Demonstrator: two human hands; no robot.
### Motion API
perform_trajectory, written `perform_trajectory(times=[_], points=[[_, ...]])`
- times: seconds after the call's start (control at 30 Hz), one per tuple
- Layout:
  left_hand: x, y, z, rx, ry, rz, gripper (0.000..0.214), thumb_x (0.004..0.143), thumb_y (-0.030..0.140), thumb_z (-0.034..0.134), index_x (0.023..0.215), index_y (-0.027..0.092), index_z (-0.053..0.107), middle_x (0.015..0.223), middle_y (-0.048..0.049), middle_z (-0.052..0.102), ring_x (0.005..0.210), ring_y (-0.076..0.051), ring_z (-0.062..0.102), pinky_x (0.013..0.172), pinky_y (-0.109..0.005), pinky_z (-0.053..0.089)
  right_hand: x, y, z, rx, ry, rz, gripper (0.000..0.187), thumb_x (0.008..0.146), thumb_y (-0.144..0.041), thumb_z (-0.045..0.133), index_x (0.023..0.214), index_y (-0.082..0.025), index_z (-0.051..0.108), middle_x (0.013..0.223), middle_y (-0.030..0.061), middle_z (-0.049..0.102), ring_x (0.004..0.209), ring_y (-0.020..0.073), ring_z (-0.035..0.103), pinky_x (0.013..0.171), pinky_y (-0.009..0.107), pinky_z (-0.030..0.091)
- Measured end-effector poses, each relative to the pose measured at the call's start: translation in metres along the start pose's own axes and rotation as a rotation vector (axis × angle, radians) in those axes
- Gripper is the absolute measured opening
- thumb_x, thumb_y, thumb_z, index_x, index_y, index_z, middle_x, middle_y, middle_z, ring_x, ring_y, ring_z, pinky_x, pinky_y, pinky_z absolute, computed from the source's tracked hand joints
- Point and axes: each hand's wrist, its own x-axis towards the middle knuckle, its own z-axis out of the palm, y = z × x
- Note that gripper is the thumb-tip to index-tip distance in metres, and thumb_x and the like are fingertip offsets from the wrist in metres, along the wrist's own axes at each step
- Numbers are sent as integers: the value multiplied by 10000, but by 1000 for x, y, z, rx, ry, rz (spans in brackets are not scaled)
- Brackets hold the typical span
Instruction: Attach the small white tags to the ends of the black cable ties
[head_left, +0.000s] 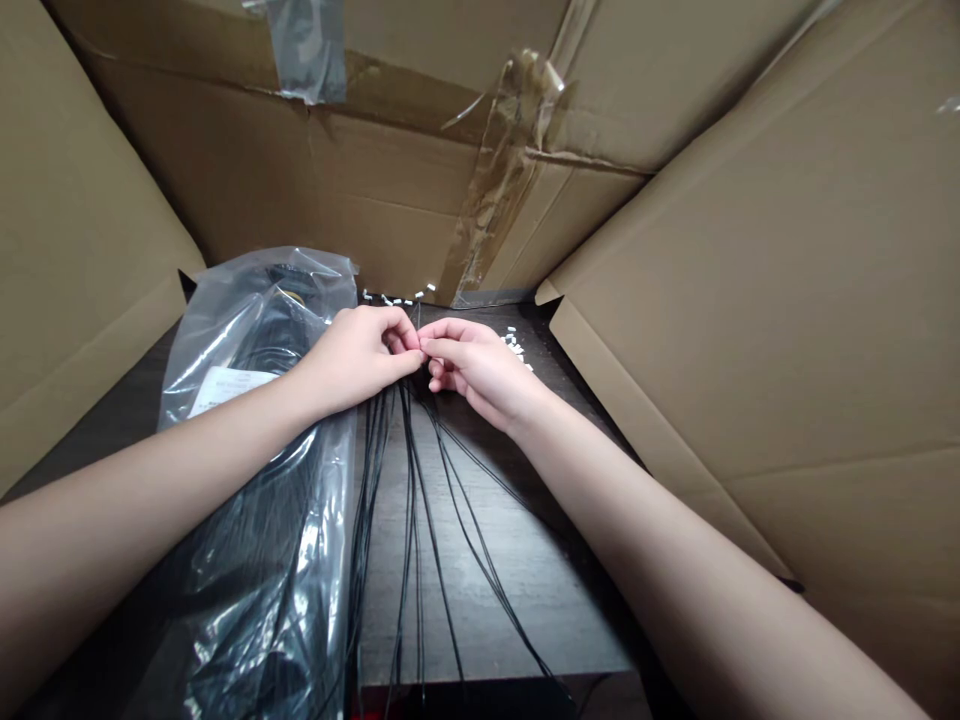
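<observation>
My left hand (375, 350) and my right hand (472, 365) meet over the table, thumb and forefinger of each pinched together. A thin black wire passes up at their fingertips, but what exactly they pinch is too small to make out. Below the hands, several long black wires (450, 500) run down the table towards me and over its front edge. Small white pieces (397, 300) sit at the far wire ends, behind my left hand. More loose white pieces (514, 345) lie just beyond my right hand.
A clear plastic bag (330, 560) of coiled black wires, with a white label (229, 388), lies under my left forearm. Cardboard walls (375, 180) stand at the back and on both sides. The dark table (502, 600) ends at a front edge near me.
</observation>
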Motion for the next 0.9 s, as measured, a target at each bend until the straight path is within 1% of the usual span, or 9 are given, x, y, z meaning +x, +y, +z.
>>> perform_trajectory(times=[0.23, 0.4, 0.53, 0.67, 0.9], points=[[0, -3, 2, -16, 4, 20, 109, 753, 263, 675, 747, 156, 700, 677, -1, 698, 604, -116, 577, 598, -243, 426, 0, -1, 0, 7, 5, 14, 110, 800, -50, 641, 738, -140, 631, 588, -42, 568, 488, 47, 485, 464, 169, 485], [1, -5, 2, -6, 6, 37, 107, 745, 267, 669, 740, 162, 686, 685, 5, 692, 594, -112, 553, 589, -245, 408, -1, -1, 0, 16, 2, 19, 117, 819, -49, 629, 744, -139, 629, 592, -41, 573, 479, 46, 482, 457, 171, 482], [0, -3, 2, 12, 6, 29, 92, 739, 251, 665, 753, 164, 689, 702, 2, 697, 613, -118, 560, 601, -250, 408, -1, -2, 0, 13, -1, 22, 140, 844, -44, 608, 742, -138, 628, 578, -44, 562, 473, 44, 479, 453, 165, 473], [0, 0, 2, 30, 14, 22, 70, 729, 220, 667, 756, 160, 690, 710, -3, 699, 633, -128, 575, 618, -253, 414, -1, -2, 1, 11, 7, 21, 154, 837, -28, 601, 735, -141, 627, 572, -42, 558, 468, 49, 472, 456, 172, 468], [-1, 2, 3, 63, -7, 32, 59, 746, 211, 664, 761, 159, 686, 729, -11, 701, 647, -134, 589, 639, -269, 423, -2, -2, 3, -23, 30, 12, 174, 840, -23, 578, 718, -145, 605, 578, -41, 553, 467, 45, 468, 461, 169, 461]])
